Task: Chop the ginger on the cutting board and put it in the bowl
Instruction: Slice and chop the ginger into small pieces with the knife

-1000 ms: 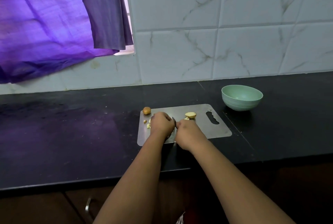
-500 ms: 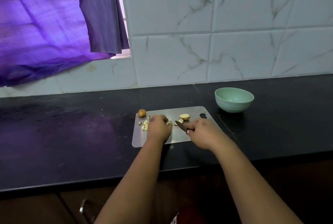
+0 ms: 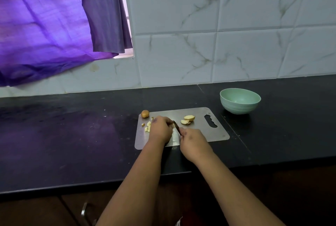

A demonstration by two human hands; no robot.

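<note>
Chopping still underway, bowl still waiting

Starting nearest the bottom of the frame: two bare forearms reach up toward centre. The right hand (image 3: pixel 193 139) is curled round the handle of a small dark-bladed knife (image 3: pixel 176 126), blade pointing up-left toward the other hand. The left hand (image 3: pixel 161 129) sits just left of it, fingers curled down over something on the board. Probably the ginger piece being cut, but it's hidden under the fingers, so I can't tell what exactly it grips.

Both hands are over the flat grey metal cutting board (image 3: pixel 200 133) with a handle slot at its right end, lying on the black countertop (image 3: pixel 72 144).

Progress, I'd say roughly midway. A few small pale yellow ginger cubes (image 3: pixel 148 126) lie left of the left hand, so some chopping is done. Two bigger pale ginger slices (image 3: pixel 188 119) with tan skin edges sit toward the board's upper right, uncut. A round brownish knob (image 3: pixel 145 113) rests at the board's upper-left corner, whether on or just off the edge I can't tell.

Further back, right of centre, the mint-green round bowl (image 3: pixel 240 101) stands apart from the board and looks empty, so the transfer is all still left.
</note>
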